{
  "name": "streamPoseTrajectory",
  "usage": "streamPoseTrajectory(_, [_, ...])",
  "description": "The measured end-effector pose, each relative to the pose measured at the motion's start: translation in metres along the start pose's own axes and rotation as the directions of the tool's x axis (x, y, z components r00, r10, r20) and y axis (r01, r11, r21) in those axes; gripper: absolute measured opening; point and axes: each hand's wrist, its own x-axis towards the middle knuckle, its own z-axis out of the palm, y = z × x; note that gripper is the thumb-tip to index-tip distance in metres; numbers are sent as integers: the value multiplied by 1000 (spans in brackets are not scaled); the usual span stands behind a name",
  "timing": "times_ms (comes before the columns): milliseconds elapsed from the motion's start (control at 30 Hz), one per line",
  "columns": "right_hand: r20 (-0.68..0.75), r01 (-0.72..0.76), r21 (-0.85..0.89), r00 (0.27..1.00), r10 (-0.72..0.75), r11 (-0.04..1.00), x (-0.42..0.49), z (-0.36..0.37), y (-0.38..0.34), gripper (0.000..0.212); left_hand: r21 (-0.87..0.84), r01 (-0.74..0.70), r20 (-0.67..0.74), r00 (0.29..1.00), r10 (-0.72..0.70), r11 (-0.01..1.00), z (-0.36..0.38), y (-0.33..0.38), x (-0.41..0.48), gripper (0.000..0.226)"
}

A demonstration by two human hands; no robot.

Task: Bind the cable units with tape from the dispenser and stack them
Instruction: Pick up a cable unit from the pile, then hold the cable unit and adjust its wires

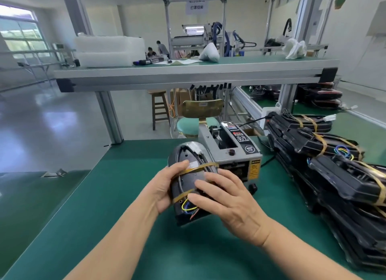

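Observation:
A black cable unit (186,154) with coiled wires and two bands of amber tape sits tilted above the green table (117,196), just in front of the tape dispenser (236,152). My left hand (167,185) grips its left edge, thumb over the upper tape band. My right hand (225,198) lies over the unit's right side, its fingers pressing on the lower tape band. Yellow and blue wire ends (188,206) show under my right fingers. A stack of taped cable units (334,175) lies to the right.
A raised conveyor bench (188,73) with white bags and foam blocks crosses the back. A green-seated chair (188,123) and a wooden stool (159,108) stand behind the table. More taped units lie at the far right (319,98). People work in the distance.

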Motion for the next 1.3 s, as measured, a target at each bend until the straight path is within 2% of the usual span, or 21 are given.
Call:
streamPoseTrajectory(100, [-3, -166, 189, 986, 169, 968, 6, 7, -10, 55, -11, 105, -70, 992, -105, 994, -10, -11, 5, 43])
streamPoseTrajectory(167, [62, -290, 297, 957, 285, 910, 5, 9, -14, 55, -36, 149, -118, 981, -152, 988, -18, -20, 7, 34])
streamPoseTrajectory(267, [170, -402, 354, 915, 365, 844, -2, 10, -17, 50, 7, 174, -211, 963, -169, 985, -28, -30, 9, 37])
streamPoseTrajectory(333, [207, -455, 373, 891, 405, 809, -5, 14, -18, 49, 218, 133, -298, 952, -63, 967, -32, -31, 11, 35])
streamPoseTrajectory(400, [220, -481, 379, 876, 428, 790, -7, 18, -18, 53, 492, 22, -366, 913, 183, 870, -35, -30, 11, 27])
streamPoseTrajectory(433, [219, -489, 390, 873, 437, 780, -6, 20, -18, 53, 572, -58, -348, 886, 306, 818, -36, -28, 7, 31])
streamPoseTrajectory(500, [219, -504, 423, 863, 455, 753, -4, 23, -17, 53, 607, -285, -180, 860, 478, 742, -41, -25, -3, 41])
streamPoseTrajectory(533, [216, -508, 436, 861, 461, 743, -2, 25, -16, 54, 595, -386, -59, 854, 516, 706, -43, -25, -10, 51])
streamPoseTrajectory(600, [200, -507, 456, 859, 471, 731, 1, 29, -14, 55, 577, -501, 156, 843, 514, 645, -43, -26, -25, 68])
streamPoseTrajectory(667, [188, -508, 477, 856, 482, 717, 2, 31, -11, 56, 592, -530, 282, 842, 460, 607, -43, -28, -34, 78])
streamPoseTrajectory(733, [188, -510, 512, 852, 489, 691, 2, 32, -11, 59, 690, -525, 326, 840, 435, 497, -44, -34, -35, 90])
streamPoseTrajectory(800, [194, -516, 545, 845, 499, 661, 0, 32, -14, 62, 777, -529, 323, 800, 505, 341, -45, -40, -34, 96])
streamPoseTrajectory(867, [207, -562, 560, 807, 553, 609, -3, 33, -19, 63, 790, -564, 338, 728, 597, 241, -42, -45, -31, 87])
streamPoseTrajectory(967, [246, -673, 550, 696, 675, 494, -14, 30, -25, 70, 771, -604, 379, 691, 615, 204, -38, -48, -28, 73])
streamPoseTrajectory(1033, [210, -728, 525, 613, 762, 441, -21, 25, -25, 62, 766, -612, 380, 679, 628, 198, -36, -47, -27, 70])
streamPoseTrajectory(1067, [171, -759, 526, 536, 827, 384, -24, 22, -23, 53, 769, -617, 391, 661, 641, 167, -36, -46, -26, 70])
streamPoseTrajectory(1100, [135, -788, 542, 423, 896, 291, -26, 20, -20, 40, 775, -620, 409, 643, 648, 126, -35, -45, -26, 72])
streamPoseTrajectory(1167, [130, -784, 620, 147, 981, 35, -28, 19, -7, 19, 780, -617, 423, 645, 637, 107, -34, -43, -25, 76])
streamPoseTrajectory(1200, [166, -745, 661, 28, 986, -90, -28, 20, 0, 15, 781, -613, 418, 658, 626, 123, -34, -43, -25, 77])
streamPoseTrajectory(1233, [204, -692, 698, -59, 977, -187, -27, 20, 7, 15, 781, -609, 414, 669, 617, 137, -34, -44, -25, 78])
streamPoseTrajectory(1300, [239, -609, 745, -138, 961, -273, -25, 20, 18, 13, 782, -606, 414, 678, 607, 143, -34, -45, -26, 81])
